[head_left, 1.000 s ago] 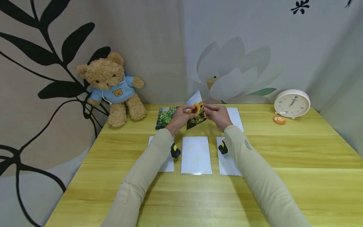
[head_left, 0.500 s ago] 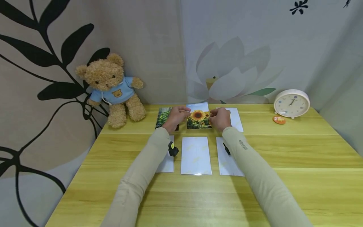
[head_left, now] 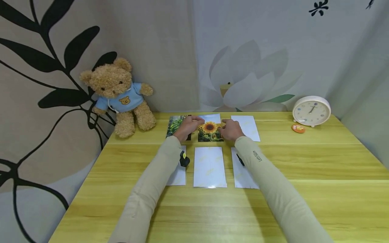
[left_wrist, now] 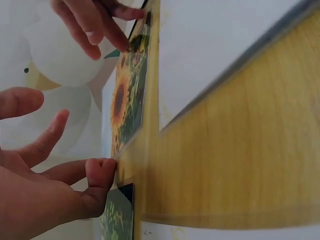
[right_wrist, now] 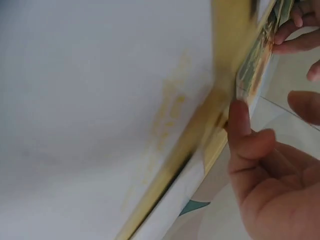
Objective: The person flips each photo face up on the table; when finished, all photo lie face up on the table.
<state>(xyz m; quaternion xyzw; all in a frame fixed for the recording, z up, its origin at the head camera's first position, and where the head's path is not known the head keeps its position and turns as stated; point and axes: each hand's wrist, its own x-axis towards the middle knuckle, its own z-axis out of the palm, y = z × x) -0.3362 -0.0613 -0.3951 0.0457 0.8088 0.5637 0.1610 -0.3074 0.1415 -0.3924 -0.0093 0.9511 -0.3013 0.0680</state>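
Note:
A sunflower picture card [head_left: 211, 134] lies near the back of the table, its top part pale sky. My left hand [head_left: 186, 127] is at its left edge. In the left wrist view, the thumb and a fingertip of that hand [left_wrist: 60, 185] meet at the card's near corner, other fingers spread. From the other side my right hand [head_left: 231, 130] holds the right edge. In the right wrist view, this hand [right_wrist: 270, 175] has one fingertip on the card's corner [right_wrist: 245, 85] and a bent finger beside it. The left forearm partly covers a green plant picture card [head_left: 176, 124].
White cards lie about: one at back right [head_left: 245, 126], one at front middle [head_left: 209, 167], one at front right [head_left: 243, 173] and one at front left [head_left: 179, 175]. A teddy bear [head_left: 117, 94] sits at left. A clock [head_left: 311, 110] and an orange disc [head_left: 298, 128] are at right.
The sunflower card, tilted and raised between both hands a second ago, came down flat, then shifted slightly left and nearer. Both hands moved along with it.

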